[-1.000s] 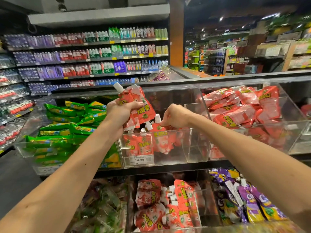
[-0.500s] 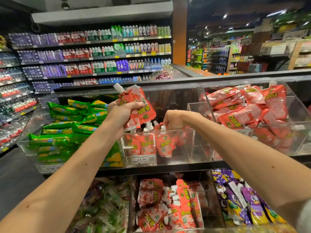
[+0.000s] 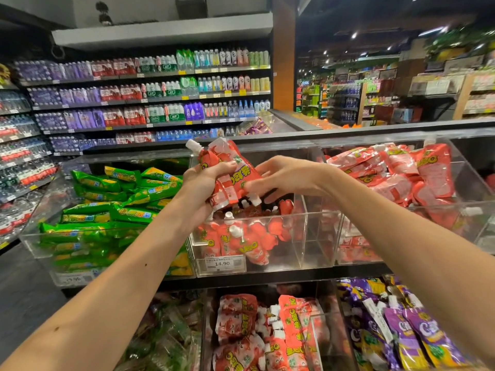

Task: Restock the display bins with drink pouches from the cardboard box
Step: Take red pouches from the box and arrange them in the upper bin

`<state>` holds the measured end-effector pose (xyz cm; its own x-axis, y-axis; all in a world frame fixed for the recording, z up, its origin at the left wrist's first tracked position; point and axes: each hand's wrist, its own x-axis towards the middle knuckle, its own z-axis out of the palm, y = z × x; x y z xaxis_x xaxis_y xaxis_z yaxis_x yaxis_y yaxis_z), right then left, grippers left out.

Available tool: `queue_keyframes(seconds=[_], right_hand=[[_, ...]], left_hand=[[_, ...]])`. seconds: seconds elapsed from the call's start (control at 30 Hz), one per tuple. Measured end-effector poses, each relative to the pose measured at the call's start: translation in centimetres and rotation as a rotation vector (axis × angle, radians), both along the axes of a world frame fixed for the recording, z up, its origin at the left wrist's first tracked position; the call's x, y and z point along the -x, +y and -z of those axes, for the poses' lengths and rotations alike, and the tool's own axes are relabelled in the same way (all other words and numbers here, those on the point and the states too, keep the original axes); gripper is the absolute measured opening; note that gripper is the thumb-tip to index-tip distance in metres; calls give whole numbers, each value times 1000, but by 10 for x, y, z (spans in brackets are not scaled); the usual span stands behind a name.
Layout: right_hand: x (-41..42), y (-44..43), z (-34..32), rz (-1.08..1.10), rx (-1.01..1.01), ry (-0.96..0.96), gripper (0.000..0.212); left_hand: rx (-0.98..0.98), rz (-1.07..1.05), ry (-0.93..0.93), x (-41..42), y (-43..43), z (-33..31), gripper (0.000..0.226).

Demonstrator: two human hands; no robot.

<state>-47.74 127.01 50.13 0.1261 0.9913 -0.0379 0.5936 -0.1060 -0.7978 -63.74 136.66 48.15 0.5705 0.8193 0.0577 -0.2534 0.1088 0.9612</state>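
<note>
The pouches (image 3: 233, 175) sit above the middle bin (image 3: 302, 245), between left bin (image 3: 34, 245) and right bin (image 3: 482, 231).

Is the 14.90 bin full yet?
Not full. The 14.90 bin holds red pouches on its left; its right part is bare.

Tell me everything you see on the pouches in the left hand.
The pouches are a small bunch of glossy red plastic packs with yellow lettering and white screw caps, one cap pointing up-left, another down. The left hand grips them, crumpled, above the middle bin. The right hand, fingers spread, reaches their right edge.
</note>
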Motion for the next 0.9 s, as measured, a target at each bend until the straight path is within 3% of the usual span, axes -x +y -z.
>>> queue_keyframes(seconds=[0.13, 0.2, 0.27, 0.4, 0.53, 0.63, 0.7, 0.9], right_hand=[[1, -7, -6, 133, -164, 251, 26], [-3, -12, -13, 227, -238, 225, 22], [-9, -17, -20, 304, -290, 96, 22], [-13, -26, -36, 364, -325, -393, 27], [-8, -19, -36, 227, -160, -735, 20], [-4, -1, -15, 78, 10, -951, 21], [-2, 11, -2, 21, 68, -1027, 23], [-7, 37, 36, 65, 189, -961, 18]], left_hand=[[-15, 27, 3, -9, -1, -3, 22], [-51, 31, 45, -12, 4, -3, 23], [-76, -7, 94, -12, 11, -1, 28], [-117, -107, 147, -12, 17, 4, 48], [-217, -91, 227, -11, 21, 1, 21], [-292, -36, 274, -13, 18, -1, 19], [-304, -13, 279, -15, 15, -1, 19], [-302, 18, 310, -17, 11, 2, 24]])
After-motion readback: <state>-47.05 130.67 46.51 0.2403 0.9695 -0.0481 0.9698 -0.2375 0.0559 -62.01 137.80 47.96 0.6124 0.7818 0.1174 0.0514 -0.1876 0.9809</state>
